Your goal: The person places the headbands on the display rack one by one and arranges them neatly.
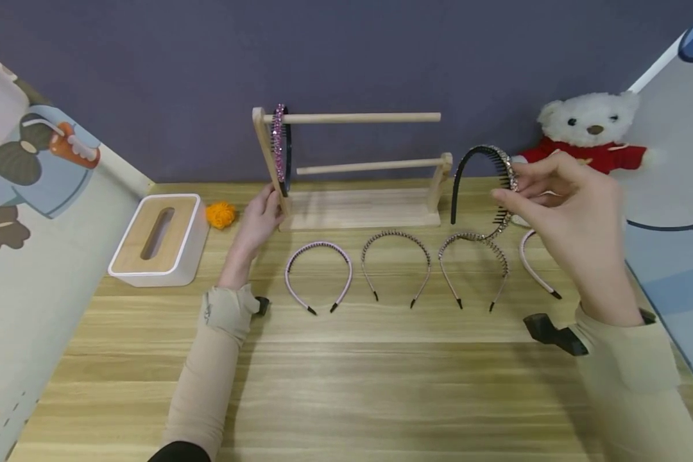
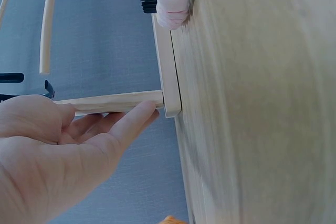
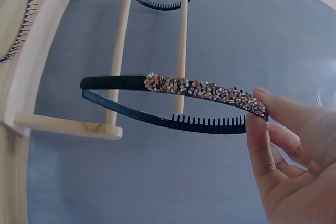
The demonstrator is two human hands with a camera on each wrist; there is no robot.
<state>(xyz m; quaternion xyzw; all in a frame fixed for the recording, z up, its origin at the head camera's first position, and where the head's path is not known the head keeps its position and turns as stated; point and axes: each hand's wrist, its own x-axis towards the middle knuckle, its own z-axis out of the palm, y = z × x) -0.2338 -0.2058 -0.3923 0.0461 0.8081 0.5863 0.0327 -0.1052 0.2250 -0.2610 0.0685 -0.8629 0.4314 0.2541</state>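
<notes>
My right hand [image 1: 577, 212] pinches a black toothed headband [image 3: 199, 88] by its curved top, which is covered in gold and silver rhinestones. It is held up to the right of a wooden two-rod rack [image 1: 360, 208], its open ends pointing toward the rods in the right wrist view. My left hand [image 1: 256, 221] holds the foot of the rack's left post [image 2: 115, 100], thumb and fingers against the wood. A headband with pink rhinestones [image 1: 278, 144] hangs on the upper rod [image 1: 364, 118], close to that post. The lower rod [image 1: 369, 167] is bare.
In front of the rack lie a lilac headband [image 1: 319, 244], two thin beaded ones [image 1: 396, 233] and a pale one [image 1: 531, 260] partly behind my right hand. A tissue box [image 1: 158, 240] and orange yarn ball [image 1: 221, 215] stand left; a white teddy bear [image 1: 591, 125] sits right.
</notes>
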